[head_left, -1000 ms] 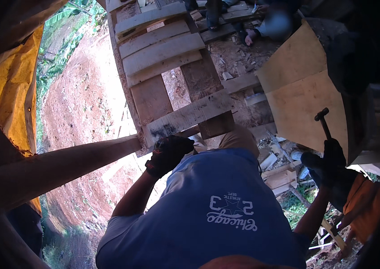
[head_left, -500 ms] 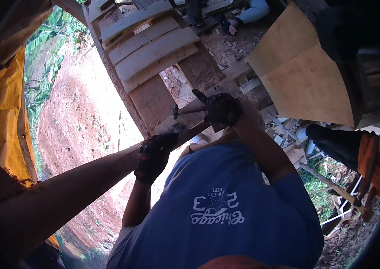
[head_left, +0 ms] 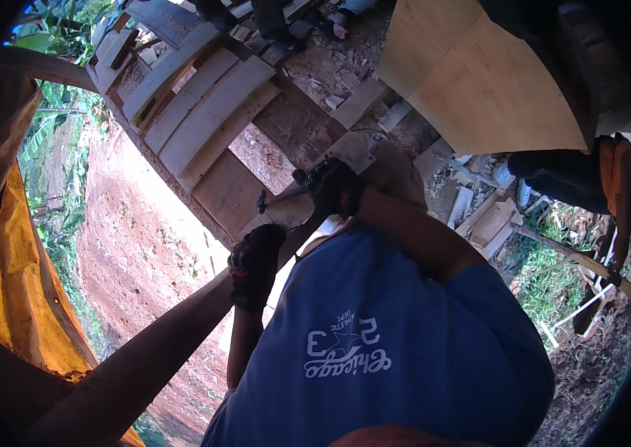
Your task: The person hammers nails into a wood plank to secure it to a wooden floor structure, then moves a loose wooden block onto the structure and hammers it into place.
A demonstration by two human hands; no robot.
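A long wooden beam (head_left: 159, 350) runs diagonally from the lower left up to the front of my body. My left hand (head_left: 256, 264), in a dark glove with red trim, is closed around the beam; its fingertips are hard to see in the shade. Farther along, just above the beam's upper end, my right hand (head_left: 333, 188) wears a matching glove. It grips a hammer (head_left: 282, 197) by the handle, with the small dark head pointing left, a little beyond my left hand. Part of the handle is hidden inside the right fist.
Several loose planks (head_left: 215, 115) lie across a wooden platform ahead. A plywood sheet (head_left: 494, 89) stands at the upper right. Another person's hand (head_left: 340, 31) shows at the far edge. A yellow tarp (head_left: 17, 276) hangs left, beside a drop to reddish ground (head_left: 137, 223). Scrap wood (head_left: 490, 223) lies right.
My view has turned, so the planks and plywood sit farther left. The right thumb, stuck out before, is now folded in around the hammer. My left hand remains on the beam.
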